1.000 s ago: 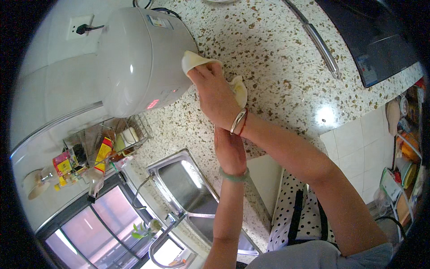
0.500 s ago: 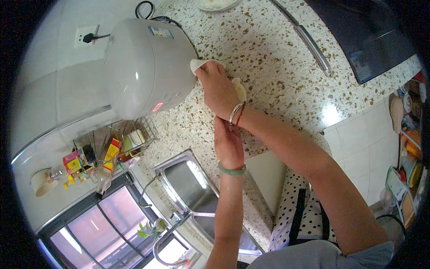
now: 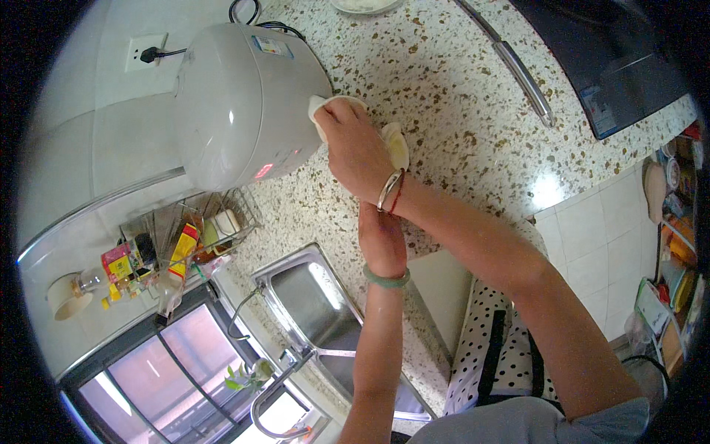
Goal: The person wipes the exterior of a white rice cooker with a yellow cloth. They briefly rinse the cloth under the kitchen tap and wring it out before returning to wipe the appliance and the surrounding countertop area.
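Over the speckled counter (image 3: 451, 96), my right hand (image 3: 355, 152) has its fingers curled on a thin white thing (image 3: 319, 108) with a wavy edge. A pale yellowish part (image 3: 397, 146) shows on the other side of that hand. Whether it is a cloth or a shallow dish, I cannot tell. My left hand (image 3: 383, 237) lies crossed under my right wrist, its fingers hidden. Close to the left of my right hand stands a grey rice cooker (image 3: 259, 111) with a lit red display.
A steel-handled utensil (image 3: 523, 81) and a black cooktop (image 3: 614, 66) lie at the upper right. A plate (image 3: 366, 6) sits at the far edge. A steel sink (image 3: 303, 296) with a tap (image 3: 259, 411) and a wire rack (image 3: 244, 222) of bottles are at the lower left.
My right hand has shifted slightly left with the white thing, and more of the yellowish part shows. My left hand is tucked further beneath the right wrist.
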Tool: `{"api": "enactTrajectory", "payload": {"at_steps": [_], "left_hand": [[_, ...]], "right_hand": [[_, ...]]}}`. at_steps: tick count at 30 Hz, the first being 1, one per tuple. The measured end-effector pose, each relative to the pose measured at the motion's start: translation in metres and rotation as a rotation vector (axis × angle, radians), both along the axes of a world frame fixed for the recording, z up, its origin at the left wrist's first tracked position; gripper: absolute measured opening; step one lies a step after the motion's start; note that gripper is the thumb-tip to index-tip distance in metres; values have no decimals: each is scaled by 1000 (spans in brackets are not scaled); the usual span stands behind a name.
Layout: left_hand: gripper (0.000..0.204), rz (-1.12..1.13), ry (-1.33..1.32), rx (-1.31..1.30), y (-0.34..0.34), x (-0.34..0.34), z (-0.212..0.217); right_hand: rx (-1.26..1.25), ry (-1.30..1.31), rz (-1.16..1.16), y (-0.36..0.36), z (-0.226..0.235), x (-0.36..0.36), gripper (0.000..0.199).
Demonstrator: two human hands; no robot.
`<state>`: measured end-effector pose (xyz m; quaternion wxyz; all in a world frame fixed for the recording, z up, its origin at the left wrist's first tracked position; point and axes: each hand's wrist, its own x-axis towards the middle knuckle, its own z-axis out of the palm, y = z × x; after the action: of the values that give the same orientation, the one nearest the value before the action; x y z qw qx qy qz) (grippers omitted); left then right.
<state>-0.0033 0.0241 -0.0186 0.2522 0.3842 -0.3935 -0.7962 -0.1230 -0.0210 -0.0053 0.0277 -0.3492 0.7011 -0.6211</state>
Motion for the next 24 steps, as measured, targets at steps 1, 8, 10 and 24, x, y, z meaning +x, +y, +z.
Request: {"api": "enactTrajectory", "payload": {"at_steps": [1,8,10,24], "left_hand": [[45,0,6,8,-1,2,-1],[44,-14,-9,-45,1,-4,-1],[44,-18,-13,-56,0,-4,-1],[46,-27,-80,-60,1,-1,-1]], "right_hand": [[-38,-23,12,-1,6,-2,40],[67,52,-25,0,-9,-2,37],[75,-1,-16,1,-9,-1,40],[4,8,22,-1,1,-7,38]]}}
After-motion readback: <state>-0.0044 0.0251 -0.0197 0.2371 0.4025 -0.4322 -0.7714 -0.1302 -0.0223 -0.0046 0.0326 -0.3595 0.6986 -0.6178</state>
